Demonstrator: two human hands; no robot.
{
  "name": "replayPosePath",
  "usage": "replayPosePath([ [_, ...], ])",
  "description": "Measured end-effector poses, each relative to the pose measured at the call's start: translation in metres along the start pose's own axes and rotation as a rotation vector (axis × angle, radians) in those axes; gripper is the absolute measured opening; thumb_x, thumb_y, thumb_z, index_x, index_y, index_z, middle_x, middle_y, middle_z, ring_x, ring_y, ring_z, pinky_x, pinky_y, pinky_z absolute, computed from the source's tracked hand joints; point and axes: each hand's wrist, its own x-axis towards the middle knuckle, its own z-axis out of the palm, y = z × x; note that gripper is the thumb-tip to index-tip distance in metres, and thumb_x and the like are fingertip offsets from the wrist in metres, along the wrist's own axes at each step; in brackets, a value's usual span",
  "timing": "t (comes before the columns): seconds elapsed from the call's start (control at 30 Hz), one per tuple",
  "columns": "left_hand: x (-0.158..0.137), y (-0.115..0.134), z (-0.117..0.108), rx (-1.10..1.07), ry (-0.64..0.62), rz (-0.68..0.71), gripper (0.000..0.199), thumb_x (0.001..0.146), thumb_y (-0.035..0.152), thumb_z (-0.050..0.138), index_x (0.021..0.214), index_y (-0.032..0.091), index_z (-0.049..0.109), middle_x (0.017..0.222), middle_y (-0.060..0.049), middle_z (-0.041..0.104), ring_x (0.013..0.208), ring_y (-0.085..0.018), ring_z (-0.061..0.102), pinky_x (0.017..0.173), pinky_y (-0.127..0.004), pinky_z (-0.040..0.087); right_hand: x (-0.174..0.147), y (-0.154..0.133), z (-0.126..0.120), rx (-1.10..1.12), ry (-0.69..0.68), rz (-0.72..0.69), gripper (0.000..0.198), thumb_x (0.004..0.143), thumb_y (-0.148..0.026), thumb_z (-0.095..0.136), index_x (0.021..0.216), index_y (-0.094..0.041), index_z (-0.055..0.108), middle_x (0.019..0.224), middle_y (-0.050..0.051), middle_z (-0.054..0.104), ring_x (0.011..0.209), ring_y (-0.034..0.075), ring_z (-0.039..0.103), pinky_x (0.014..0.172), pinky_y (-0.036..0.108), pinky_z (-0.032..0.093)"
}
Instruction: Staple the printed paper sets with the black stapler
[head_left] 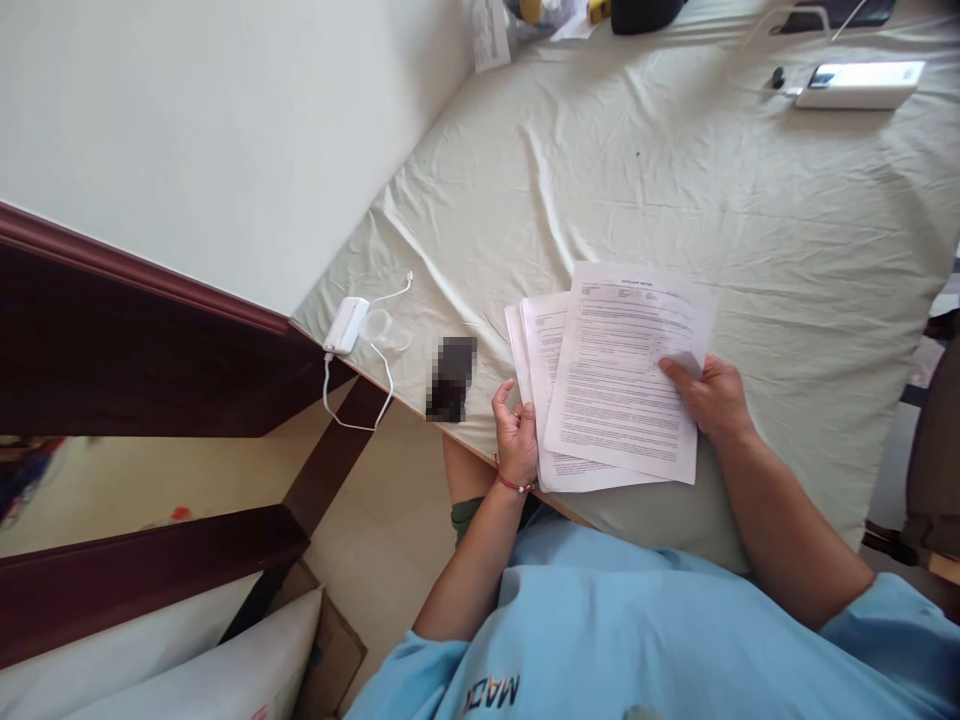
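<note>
My right hand [716, 395] grips a printed sheet of paper [622, 375] by its right edge, thumb on top and fingers underneath. That sheet overlaps a stack of printed papers [536, 330], which sticks out to its left and below. At the stack's left edge is my left hand [516, 432], its thumb on the papers and its index finger raised and curled; the other fingers are partly hidden. A red bracelet [512, 487] circles my left wrist. Close to that hand, on the cloth, lies a dark blurred-out object [451, 380].
A cloth-covered table [675, 200] meets a white wall on the left. A white charger [347, 325] with a cable and a clear plastic cup [390, 330] sit near its left edge. At the back are a white power bank [860, 85] and a black object [646, 14].
</note>
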Motion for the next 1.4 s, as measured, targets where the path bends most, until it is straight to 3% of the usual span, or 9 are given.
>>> replayPosePath([
  [0.27, 0.003, 0.000, -0.001, 0.052, -0.027, -0.014, 0.063, 0.087, 0.067, 0.075, 0.127, 0.026, 0.050, 0.071, 0.006, 0.059, 0.055, -0.012, 0.050, 0.056, -0.026, 0.040, 0.002, 0.009, 0.002, 0.144, 0.013, 0.019, 0.030, 0.082, -0.057, 0.083, 0.096, -0.031, 0.081, 0.102, 0.001, 0.082, 0.093, 0.031, 0.077, 0.084, 0.047, 0.065],
  [0.53, 0.004, 0.000, 0.002, -0.068, -0.009, -0.041, 0.077, 0.080, 0.053, 0.086, 0.137, 0.032, 0.040, 0.093, 0.002, 0.068, 0.072, -0.014, 0.066, 0.068, -0.027, 0.052, 0.001, 0.006, 0.002, 0.257, 0.002, 0.047, 0.031, 0.079, -0.054, 0.087, 0.098, -0.030, 0.081, 0.104, 0.001, 0.083, 0.096, 0.030, 0.078, 0.087, 0.045, 0.066],
  [0.67, 0.005, -0.002, 0.000, -0.040, 0.004, -0.020, 0.055, 0.079, 0.054, 0.087, 0.112, 0.027, 0.053, 0.083, 0.005, 0.063, 0.068, -0.011, 0.062, 0.066, -0.023, 0.049, 0.000, 0.003, 0.003, 0.281, 0.017, 0.040, 0.033, 0.077, -0.055, 0.088, 0.098, -0.030, 0.081, 0.107, 0.002, 0.083, 0.101, 0.033, 0.079, 0.091, 0.050, 0.067],
  [0.77, 0.007, -0.002, -0.003, -0.020, -0.001, -0.046, 0.051, 0.076, 0.058, 0.088, 0.102, 0.024, 0.059, 0.073, 0.007, 0.058, 0.061, -0.009, 0.055, 0.060, -0.021, 0.045, -0.001, 0.002, 0.003, 0.262, 0.028, 0.018, 0.034, 0.076, -0.056, 0.088, 0.097, -0.030, 0.081, 0.108, 0.003, 0.083, 0.104, 0.036, 0.078, 0.093, 0.055, 0.066],
  [0.83, 0.007, -0.001, -0.005, -0.028, -0.004, -0.074, 0.053, 0.076, 0.061, 0.087, 0.103, 0.023, 0.062, 0.073, 0.006, 0.061, 0.063, -0.011, 0.057, 0.062, -0.023, 0.046, -0.001, 0.002, 0.002, 0.245, 0.028, 0.006, 0.034, 0.077, -0.058, 0.087, 0.097, -0.030, 0.081, 0.108, 0.004, 0.083, 0.105, 0.038, 0.078, 0.093, 0.056, 0.067],
  [1.0, 0.005, 0.005, -0.005, -0.084, -0.012, -0.088, 0.050, 0.079, 0.067, 0.081, 0.096, 0.021, 0.072, 0.092, -0.004, 0.077, 0.090, -0.020, 0.071, 0.084, -0.033, 0.056, -0.001, 0.000, 0.002, 0.215, 0.023, -0.017, 0.035, 0.079, -0.059, 0.085, 0.098, -0.030, 0.080, 0.110, 0.004, 0.083, 0.107, 0.038, 0.078, 0.091, 0.056, 0.067],
  [1.1, 0.004, 0.004, -0.005, -0.102, -0.047, -0.147, 0.052, 0.082, 0.069, 0.078, 0.094, 0.019, 0.076, 0.089, -0.006, 0.078, 0.089, -0.022, 0.072, 0.083, -0.035, 0.056, -0.001, 0.000, 0.002, 0.229, 0.022, 0.007, 0.034, 0.077, -0.059, 0.086, 0.096, -0.031, 0.080, 0.108, 0.003, 0.083, 0.106, 0.038, 0.078, 0.091, 0.056, 0.067],
  [1.3, 0.008, -0.001, -0.006, -0.059, 0.034, -0.246, 0.058, 0.057, 0.062, 0.097, 0.079, 0.016, 0.071, 0.071, 0.002, 0.072, 0.066, -0.012, 0.062, 0.067, -0.026, 0.050, -0.002, -0.001, 0.004, 0.245, 0.003, 0.014, 0.036, 0.079, -0.058, 0.085, 0.099, -0.028, 0.080, 0.107, 0.004, 0.083, 0.097, 0.035, 0.080, 0.084, 0.053, 0.068],
  [1.4, 0.009, -0.001, -0.006, -0.104, 0.040, -0.291, 0.061, 0.053, 0.061, 0.099, 0.074, 0.017, 0.061, 0.068, 0.004, 0.068, 0.063, -0.011, 0.061, 0.066, -0.026, 0.050, -0.003, -0.003, 0.004, 0.221, 0.015, 0.026, 0.038, 0.079, -0.058, 0.085, 0.101, -0.028, 0.080, 0.110, 0.005, 0.083, 0.098, 0.035, 0.080, 0.084, 0.052, 0.068],
])
